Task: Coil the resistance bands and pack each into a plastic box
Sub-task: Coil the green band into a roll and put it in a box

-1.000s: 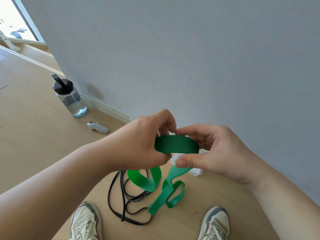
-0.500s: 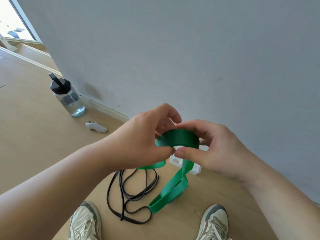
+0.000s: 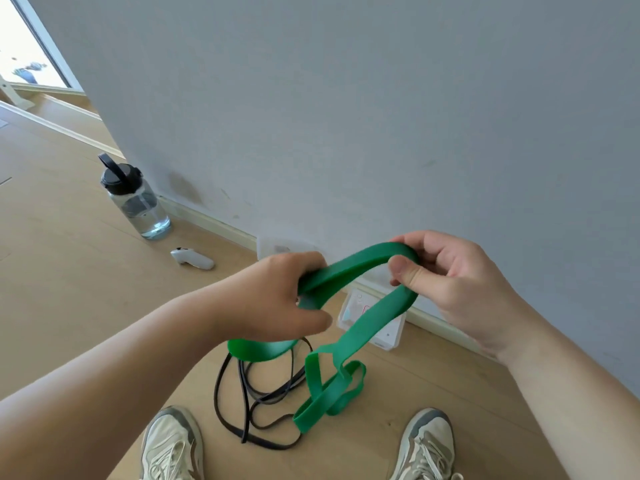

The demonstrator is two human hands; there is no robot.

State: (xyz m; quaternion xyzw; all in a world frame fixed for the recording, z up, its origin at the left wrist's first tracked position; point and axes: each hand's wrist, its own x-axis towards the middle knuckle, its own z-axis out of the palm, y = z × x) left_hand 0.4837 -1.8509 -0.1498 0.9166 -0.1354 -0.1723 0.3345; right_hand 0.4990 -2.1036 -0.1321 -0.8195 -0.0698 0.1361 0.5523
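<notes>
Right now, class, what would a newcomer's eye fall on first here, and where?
The bright green band arches mid-frame, gripped by the left hand and pinched by the right hand, its tail dangling in loops. Below it a thin black band lies tangled on the floor between two shoes, and a clear water bottle stands by the wall at left.

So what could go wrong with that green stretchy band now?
The green band is only held at two spots, by the left hand and the right hand. If either grip slips, the loop could spring open. Its hanging tail is twisted, close to the black band on the floor, so they might tangle. A loose coil may not fit the plastic box.
</notes>
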